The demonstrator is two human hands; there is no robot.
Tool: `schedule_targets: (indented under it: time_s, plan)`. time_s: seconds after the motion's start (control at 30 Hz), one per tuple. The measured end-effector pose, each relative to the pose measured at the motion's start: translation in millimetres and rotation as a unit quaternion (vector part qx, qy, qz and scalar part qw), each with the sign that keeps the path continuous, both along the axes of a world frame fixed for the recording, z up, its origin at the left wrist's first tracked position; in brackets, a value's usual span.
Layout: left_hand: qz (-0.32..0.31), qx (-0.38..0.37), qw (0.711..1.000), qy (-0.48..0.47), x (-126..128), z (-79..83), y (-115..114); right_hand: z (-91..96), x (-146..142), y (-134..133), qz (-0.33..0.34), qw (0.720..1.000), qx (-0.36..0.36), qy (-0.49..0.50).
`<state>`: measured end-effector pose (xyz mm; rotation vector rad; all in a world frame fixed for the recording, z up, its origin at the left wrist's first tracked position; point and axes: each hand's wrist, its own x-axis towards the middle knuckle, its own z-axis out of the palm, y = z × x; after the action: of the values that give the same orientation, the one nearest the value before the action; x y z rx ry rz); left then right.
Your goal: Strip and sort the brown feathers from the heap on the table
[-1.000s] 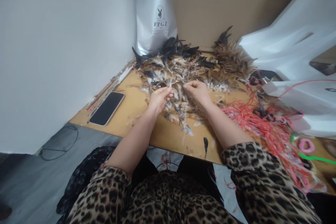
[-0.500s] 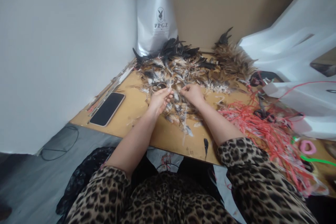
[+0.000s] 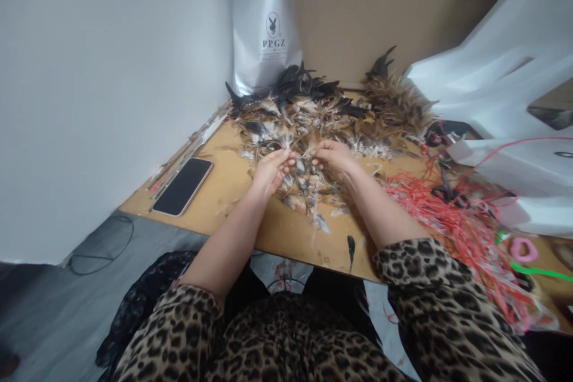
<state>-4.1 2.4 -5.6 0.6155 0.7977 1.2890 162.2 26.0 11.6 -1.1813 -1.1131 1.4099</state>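
Note:
Loose brown, white and black feathers (image 3: 295, 110) are heaped on the tan tabletop (image 3: 277, 236). Over the near part of that heap, my left hand (image 3: 271, 171) pinches small feathers by their ends between thumb and fingers. Close to its right, my right hand (image 3: 333, 156) has its thumb and fingers closed on a brown feather. The fingertips of both hands are a short way apart. Below them a narrow trail of small feathers and white fluff reaches toward the table's near edge. Exact feather tips blend into the heap behind.
A phone (image 3: 183, 186) lies at the left. A silver bag (image 3: 267, 30) stands behind the heap. To the right are a brown feather bundle (image 3: 396, 101), a tangle of red strings (image 3: 447, 209), a pink ring (image 3: 523, 249) and white bags (image 3: 487, 77). A black feather (image 3: 351, 248) lies near the front edge.
My right hand has shifted slightly right and up, and a brown feather now shows at its fingertips. My left hand stays nearly in place, still pinching feathers.

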Motion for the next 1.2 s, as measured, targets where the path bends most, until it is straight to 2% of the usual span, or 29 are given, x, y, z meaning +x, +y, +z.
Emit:
schedule_targets:
  time_s: [0.13, 0.23, 0.4, 0.5, 0.77, 0.87, 1.03, 1.2]
  plan:
    - [0.005, -0.006, 1.0, 0.008, 0.0, 1.5, 0.4, 0.1, 0.2, 0.3, 0.036, 0.997, -0.001, 0.064]
    - [0.008, -0.002, 1.0, 0.024, 0.2, 1.4, 0.0, 3.3, 0.2, -1.1, 0.061, 0.996, -0.014, 0.071]
    - [0.019, 0.039, 0.995, 0.093, 3.1, -0.3, -3.0, 9.1, -3.8, -5.5, 0.056, 0.996, -0.016, 0.061]
    - [0.028, 0.061, 0.99, 0.126, 5.9, 0.6, -5.1, 9.8, -6.9, -7.3, 0.079, 0.995, -0.003, 0.055]
    - [0.013, 0.07, 0.985, 0.158, 9.6, 2.1, -7.5, 9.2, -13.5, -11.5, 0.062, 0.996, -0.004, 0.067]
    - [-0.005, 0.065, 0.992, 0.107, 7.7, 2.9, -6.9, 11.2, -13.8, -13.9, 0.082, 0.993, -0.022, 0.086]
    - [-0.095, 0.002, 0.995, -0.019, 0.6, 6.8, -5.5, 13.8, -11.5, -16.0, 0.135, 0.981, -0.034, 0.138]
    - [-0.139, -0.005, 0.99, -0.031, -0.6, 8.1, -7.2, 14.2, -13.1, -18.2, 0.141, 0.982, -0.027, 0.125]
